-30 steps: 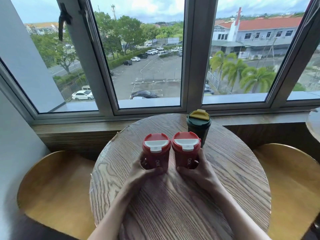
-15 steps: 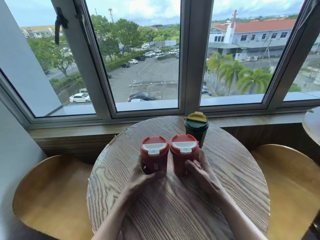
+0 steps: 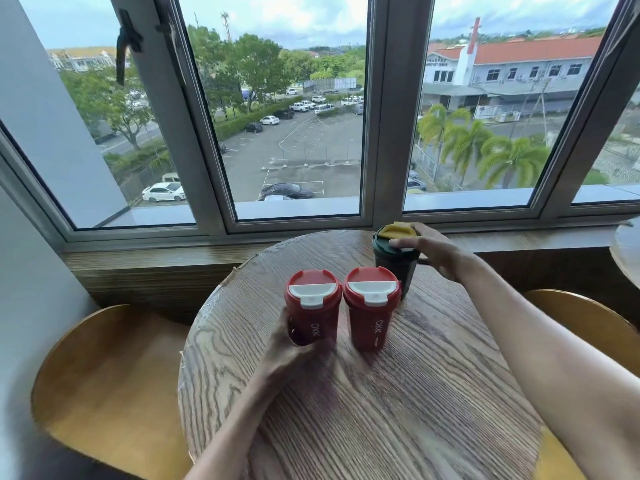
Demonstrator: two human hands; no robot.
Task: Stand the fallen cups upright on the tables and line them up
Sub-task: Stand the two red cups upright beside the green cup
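Two red cups with white lid tabs stand upright side by side on the round wooden table (image 3: 363, 410). My left hand (image 3: 291, 351) wraps the base of the left red cup (image 3: 313, 306). The right red cup (image 3: 370, 306) stands free beside it. Behind it, near the window, a dark green cup with a yellow lid (image 3: 393, 265) stands upright. My right hand (image 3: 433, 249) reaches over it, fingers laid on its lid and rim.
A wooden window ledge (image 3: 156, 271) runs behind the table under large windows. Curved wooden chair seats sit at the left (image 3: 104, 375) and right (image 3: 581, 327). The edge of another round table (image 3: 628, 251) shows at far right.
My right hand left the right red cup and moved back and right onto the green cup's lid. My left hand stays on the left red cup.
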